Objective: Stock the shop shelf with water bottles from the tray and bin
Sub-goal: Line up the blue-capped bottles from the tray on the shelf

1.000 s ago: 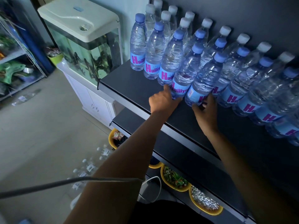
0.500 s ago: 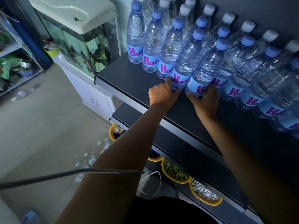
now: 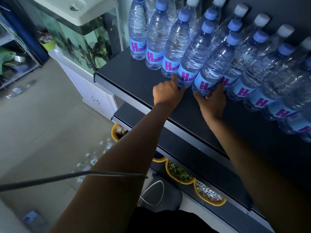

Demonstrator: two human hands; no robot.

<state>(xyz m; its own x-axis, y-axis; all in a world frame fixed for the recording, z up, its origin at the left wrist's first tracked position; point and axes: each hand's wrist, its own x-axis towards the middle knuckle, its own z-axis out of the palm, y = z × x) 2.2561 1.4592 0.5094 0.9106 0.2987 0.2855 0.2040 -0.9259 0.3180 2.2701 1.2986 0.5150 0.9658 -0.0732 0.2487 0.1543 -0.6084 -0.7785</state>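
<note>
The black flat shop shelf (image 3: 134,78) carries upright rows of clear plastic water bottles with blue labels (image 3: 155,41). The left hand (image 3: 168,94) curls round the base of one blue-capped front bottle (image 3: 191,61). The right hand (image 3: 212,100) grips the neighbouring bottle (image 3: 214,64) low down.

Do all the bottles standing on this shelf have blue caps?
No: the back-row bottles on the shelf wear white caps, while the front-row bottles wear blue ones.

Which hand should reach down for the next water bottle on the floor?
Left, probably: the clear plastic floor bottles lie on the side of the left hand, while the right hand grips a blue-capped, blue-labelled shelf bottle.
</note>
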